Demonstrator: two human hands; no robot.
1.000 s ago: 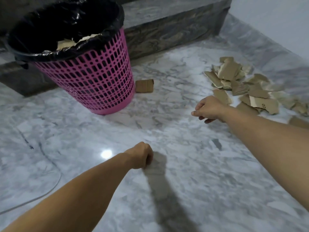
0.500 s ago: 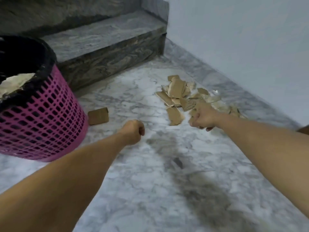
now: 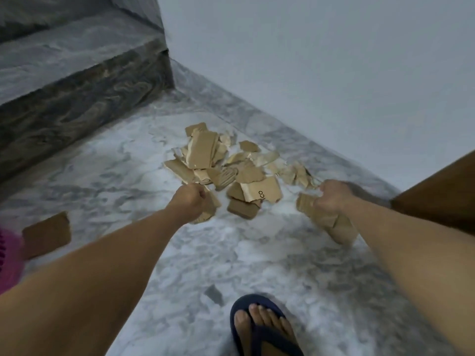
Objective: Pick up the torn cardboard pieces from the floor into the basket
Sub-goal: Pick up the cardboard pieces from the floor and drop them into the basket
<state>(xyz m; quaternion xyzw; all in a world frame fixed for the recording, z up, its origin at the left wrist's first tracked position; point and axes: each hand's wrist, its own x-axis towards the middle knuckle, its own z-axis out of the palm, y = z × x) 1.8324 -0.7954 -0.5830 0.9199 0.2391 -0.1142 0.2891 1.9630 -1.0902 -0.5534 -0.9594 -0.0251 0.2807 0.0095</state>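
since half a second ago the view has swung right: the pink basket [image 3: 7,255] has slid to the left edge, only a sliver of it showing, and both hands have come forward to the pile.

the left hand [image 3: 190,201] is a curled fist at the near-left edge of the pile of torn cardboard pieces [image 3: 223,163]; a piece lies under or behind it, and whether this grip is closed on it cannot be told. the right hand [image 3: 332,197] is curled too, with a long cardboard piece [image 3: 326,222] showing just below the fist and slanting down toward the floor; it seems to be gripping that piece, though blur hides the fingers.

the pile sits on the marble floor [image 3: 128,181], near the corner where the dark stone step [image 3: 77,104] meets the pale wall [image 3: 334,73]. its far-right scraps trail toward the skirting along the wall. one loose cardboard piece [image 3: 47,235] lies apart, just beside the basket.

open floor runs between the pile and the step on the left, and in front of the pile between the two forearms. a foot in a dark blue sandal [image 3: 259,327] stands at the bottom edge. a brown wooden edge [image 3: 437,196] juts in at the right, close behind the right forearm.
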